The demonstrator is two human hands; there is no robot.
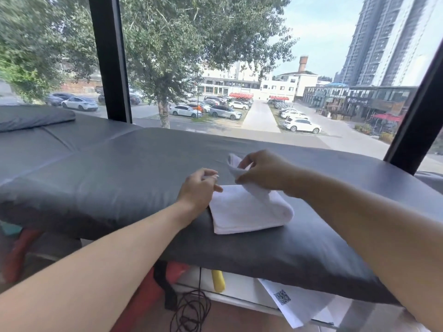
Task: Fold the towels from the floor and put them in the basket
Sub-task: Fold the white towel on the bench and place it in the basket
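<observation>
A white towel (247, 210) lies partly folded on the dark grey padded table (115, 178) in front of me. My right hand (261, 170) pinches the towel's far right corner and holds it lifted above the rest of the cloth. My left hand (200, 188) rests at the towel's left edge, fingers curled and touching the cloth; whether it grips is unclear. No basket is in view.
A grey pillow (31, 117) lies at the table's far left. Behind the table is a large window with black frames (109, 58). Under the table are a black cable (189, 312), a yellow object (218, 281), white papers (294, 303) and red parts (16, 252).
</observation>
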